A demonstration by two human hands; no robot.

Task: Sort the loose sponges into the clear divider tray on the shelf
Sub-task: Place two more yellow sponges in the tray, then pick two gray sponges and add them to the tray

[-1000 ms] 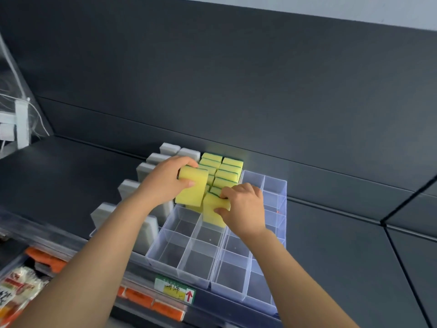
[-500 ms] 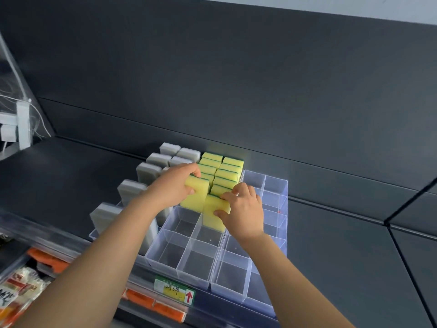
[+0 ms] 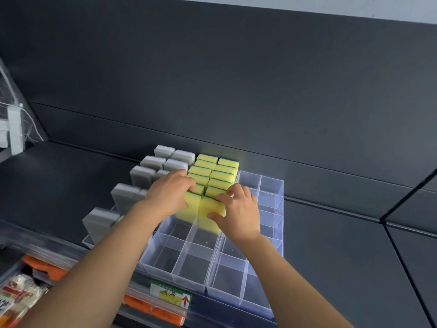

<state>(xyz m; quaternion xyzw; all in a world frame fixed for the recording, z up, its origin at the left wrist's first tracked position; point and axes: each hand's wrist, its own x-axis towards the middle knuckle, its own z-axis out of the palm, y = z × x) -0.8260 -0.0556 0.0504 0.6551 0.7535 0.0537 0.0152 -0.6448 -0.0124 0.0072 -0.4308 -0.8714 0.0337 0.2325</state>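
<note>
Left hand [image 3: 169, 197] grips a yellow rectangular foam sponge [image 3: 189, 205], right hand [image 3: 237, 209] pinches a second yellow sponge [image 3: 210, 210] beside it, both entering middle cells of the clear plastic divider tray [image 3: 189, 263]. Rear cells look full; front and right cells still wait empty.

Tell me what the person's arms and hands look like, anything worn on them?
The left forearm and right forearm are bare, no sleeve in view. The left hand and right hand wear no gloves; no watch, bracelet or ring shows.
</note>
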